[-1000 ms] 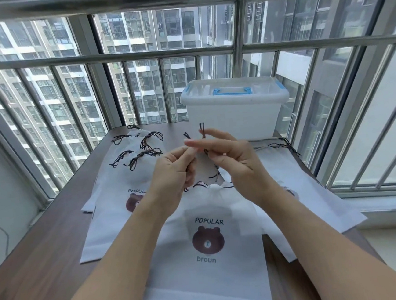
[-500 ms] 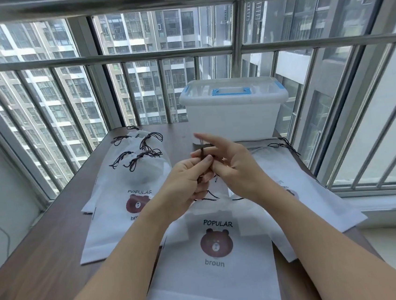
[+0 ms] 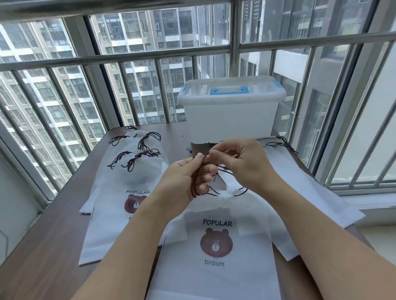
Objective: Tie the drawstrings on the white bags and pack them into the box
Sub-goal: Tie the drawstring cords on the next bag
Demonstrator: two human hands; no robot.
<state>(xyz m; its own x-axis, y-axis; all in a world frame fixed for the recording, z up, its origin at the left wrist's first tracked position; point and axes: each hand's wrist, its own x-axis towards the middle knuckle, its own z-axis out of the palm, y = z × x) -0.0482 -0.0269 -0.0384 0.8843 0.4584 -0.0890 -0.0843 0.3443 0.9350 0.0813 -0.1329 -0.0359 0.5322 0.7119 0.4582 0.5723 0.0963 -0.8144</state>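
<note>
Both hands have dropped lower and closer to the bag's gathered neck since a second ago, and the cord ends that stood up above the fingers no longer do. Left hand [image 3: 185, 178] and right hand [image 3: 241, 163] each pinch the dark drawstrings [image 3: 221, 171] of the nearest white bag [image 3: 219, 265], which lies flat on the wooden table [image 3: 38, 271]. One lidded plastic box [image 3: 233, 108] stands behind. At least four tied bags [image 3: 124, 206] overlap at left; their exact count is unclear. More bags [image 3: 319, 198] at right are partly hidden by the arm.

bags [image 3: 219, 265] on table [image 3: 45, 263], box [image 3: 233, 112] behind
</note>
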